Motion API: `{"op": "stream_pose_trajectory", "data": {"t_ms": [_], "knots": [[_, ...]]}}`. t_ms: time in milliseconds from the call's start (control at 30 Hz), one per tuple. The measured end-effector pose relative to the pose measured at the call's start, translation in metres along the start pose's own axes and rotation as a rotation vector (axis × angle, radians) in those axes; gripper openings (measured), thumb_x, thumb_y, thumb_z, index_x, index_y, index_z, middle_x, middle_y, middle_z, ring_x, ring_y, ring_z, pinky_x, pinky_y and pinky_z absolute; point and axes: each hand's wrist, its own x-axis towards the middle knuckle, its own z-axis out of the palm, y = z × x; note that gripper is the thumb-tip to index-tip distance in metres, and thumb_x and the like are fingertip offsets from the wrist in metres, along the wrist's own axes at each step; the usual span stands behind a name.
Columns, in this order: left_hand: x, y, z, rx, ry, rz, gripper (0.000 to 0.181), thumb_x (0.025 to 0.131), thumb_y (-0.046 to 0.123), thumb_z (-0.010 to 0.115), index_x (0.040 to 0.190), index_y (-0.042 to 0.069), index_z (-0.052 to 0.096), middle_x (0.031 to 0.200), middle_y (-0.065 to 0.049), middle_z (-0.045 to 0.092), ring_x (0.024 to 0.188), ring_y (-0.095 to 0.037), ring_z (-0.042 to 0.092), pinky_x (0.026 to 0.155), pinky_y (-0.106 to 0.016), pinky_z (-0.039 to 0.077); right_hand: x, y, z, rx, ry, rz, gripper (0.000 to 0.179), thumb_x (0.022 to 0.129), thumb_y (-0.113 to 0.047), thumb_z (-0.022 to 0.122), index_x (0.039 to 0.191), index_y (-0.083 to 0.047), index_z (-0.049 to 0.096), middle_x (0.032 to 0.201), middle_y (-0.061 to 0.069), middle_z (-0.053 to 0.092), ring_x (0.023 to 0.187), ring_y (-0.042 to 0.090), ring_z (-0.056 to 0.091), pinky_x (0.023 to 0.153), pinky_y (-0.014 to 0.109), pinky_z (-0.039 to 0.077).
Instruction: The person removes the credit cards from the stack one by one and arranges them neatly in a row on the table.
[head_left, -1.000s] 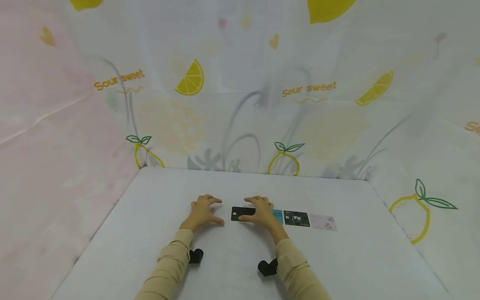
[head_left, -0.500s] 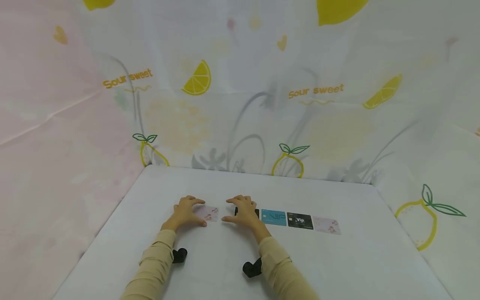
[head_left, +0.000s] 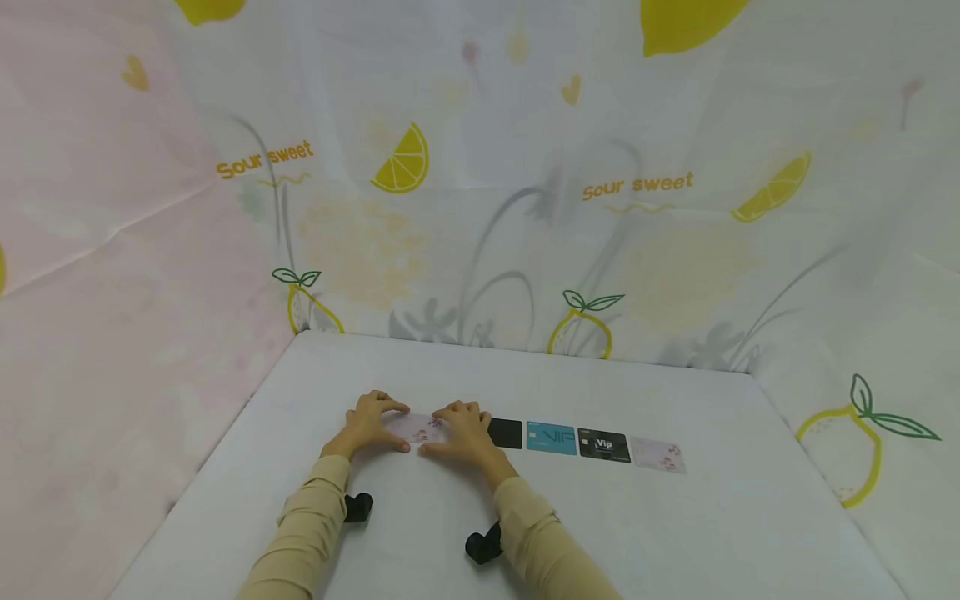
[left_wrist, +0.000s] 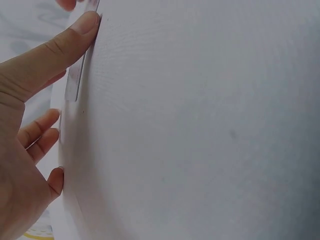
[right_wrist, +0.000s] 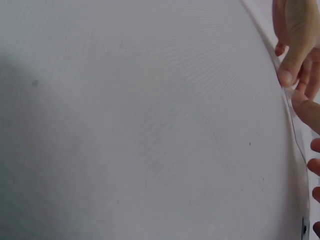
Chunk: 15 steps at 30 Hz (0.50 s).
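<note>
A pale pink card with small red flowers (head_left: pixel 420 427) lies flat on the white table, with a hand at each end. My left hand (head_left: pixel 367 423) holds its left end, thumb on the near edge and index finger on the far edge. My right hand (head_left: pixel 463 432) spans the right end the same way and hides part of it. In the left wrist view, the thumb (left_wrist: pixel 80 30) lies along the card's thin edge (left_wrist: pixel 75 82). The right wrist view shows both thumb tips close together at the card. Right of the right hand, a black card (head_left: pixel 506 433) is partly covered.
The row continues rightward with a blue VIP card (head_left: pixel 551 437), a black Vip card (head_left: pixel 604 445) and another pale pink flowered card (head_left: pixel 658 455). A lemon-print curtain (head_left: pixel 480 208) stands behind the white table (head_left: pixel 420 533). Black devices sit at both wrists.
My left hand has shifted left to the pink card's left end. My right hand has moved left, off the black card, onto the pink card's right end. The head view has turned slightly.
</note>
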Motion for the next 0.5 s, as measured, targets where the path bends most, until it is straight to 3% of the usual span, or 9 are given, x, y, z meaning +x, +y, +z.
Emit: {"op": "stream_pose_trajectory", "data": {"t_ms": [167,500], "knots": [[0.0016,-0.0002,-0.0003,-0.006,-0.005,0.0,0.057,0.057,0.032,0.089,0.107,0.012,0.071,0.109,-0.016,0.049,0.107,-0.04,0.041,0.079,-0.062,0.034,0.0048,-0.003,0.0045,-0.064,-0.018,0.022,0.055,0.076,-0.055,0.07,0.116,-0.018,0.065,0.118,0.004,0.053,0.105,0.026,0.043,0.083,0.047,0.032],[0.0042,0.0031,-0.0038,0.001,-0.015,-0.038,0.048,0.059,0.028,0.088,0.102,0.014,0.07,0.116,-0.022,0.048,0.109,-0.044,0.041,0.081,-0.063,0.035,0.0083,-0.0101,0.0009,-0.056,-0.045,0.054,0.045,0.079,-0.05,0.071,0.109,-0.018,0.065,0.115,0.006,0.053,0.105,0.027,0.042,0.084,0.048,0.031]]}}
